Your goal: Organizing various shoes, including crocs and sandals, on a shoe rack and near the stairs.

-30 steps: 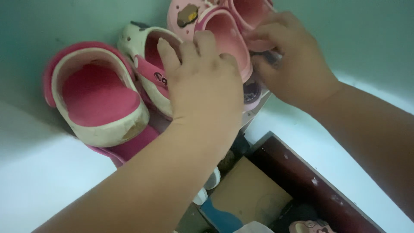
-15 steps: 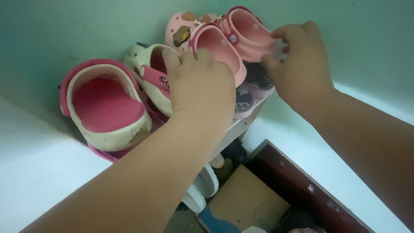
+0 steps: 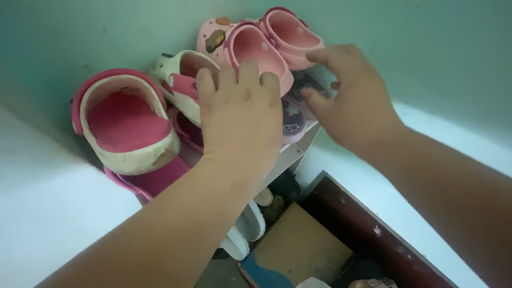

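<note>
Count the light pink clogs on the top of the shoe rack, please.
2. One light pink clog lies under the left hand's fingertips. The other lies right beside it, nearer the wall, by the right hand. More may be hidden under the hands.

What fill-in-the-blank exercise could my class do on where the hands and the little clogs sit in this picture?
1. The left hand rests its fingers on the heel of a light ____ clog.
2. The right hand is spread open with ____ in its grip.
3. The large clog at the left has a cream rim and a deep ____ inside.
4. The clogs stand against a ____ wall.

Missing words: pink; nothing; pink; green
</note>
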